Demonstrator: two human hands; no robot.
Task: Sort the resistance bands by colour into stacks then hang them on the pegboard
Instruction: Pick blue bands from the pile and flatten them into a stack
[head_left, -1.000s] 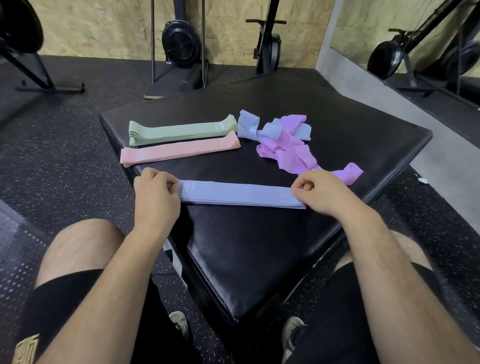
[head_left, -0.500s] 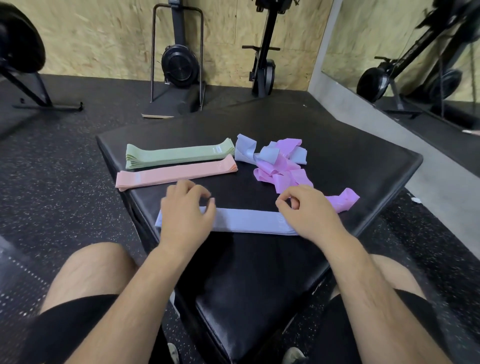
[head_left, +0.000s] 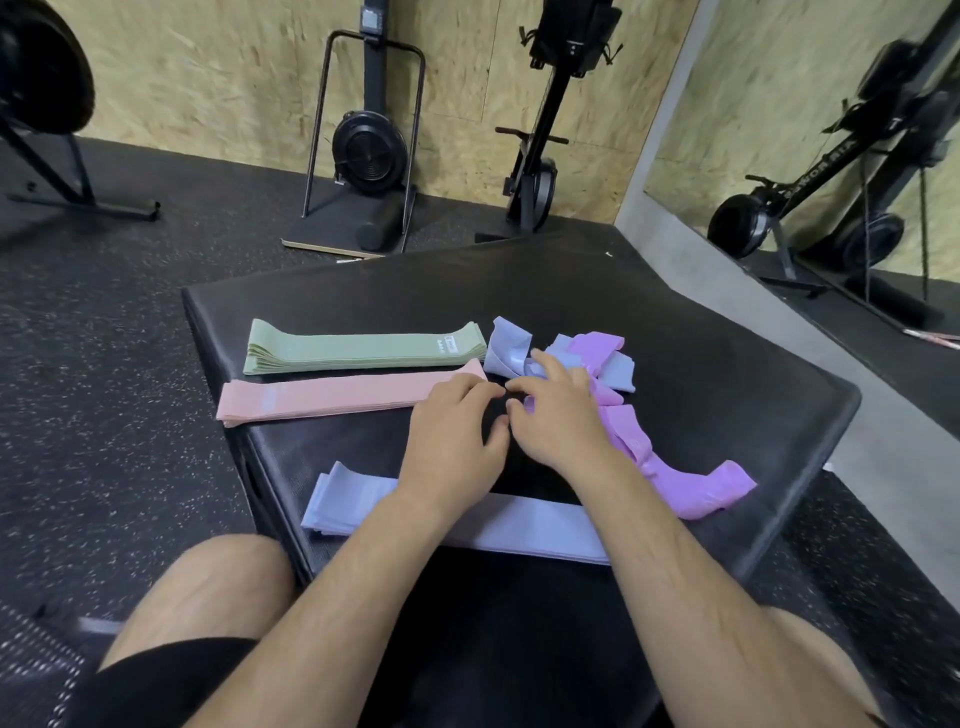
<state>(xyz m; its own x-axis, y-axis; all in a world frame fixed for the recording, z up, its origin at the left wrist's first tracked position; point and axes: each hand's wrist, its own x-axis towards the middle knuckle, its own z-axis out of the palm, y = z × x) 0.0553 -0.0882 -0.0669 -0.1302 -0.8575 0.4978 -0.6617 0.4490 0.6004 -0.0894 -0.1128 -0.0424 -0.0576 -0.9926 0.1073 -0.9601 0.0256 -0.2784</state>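
On the black padded box (head_left: 691, 332), the green band stack (head_left: 358, 347) and the pink band stack (head_left: 332, 397) lie side by side at the far side, and the lavender-blue band stack (head_left: 348, 501) lies flat near the front edge under both forearms. The left hand (head_left: 452, 431) hovers at the right end of the pink stack, fingers loosely curled and holding nothing. The right hand (head_left: 558, 415) lies beside it with spread fingers on the loose heap of purple and blue bands (head_left: 597, 344); whether it pinches one I cannot tell.
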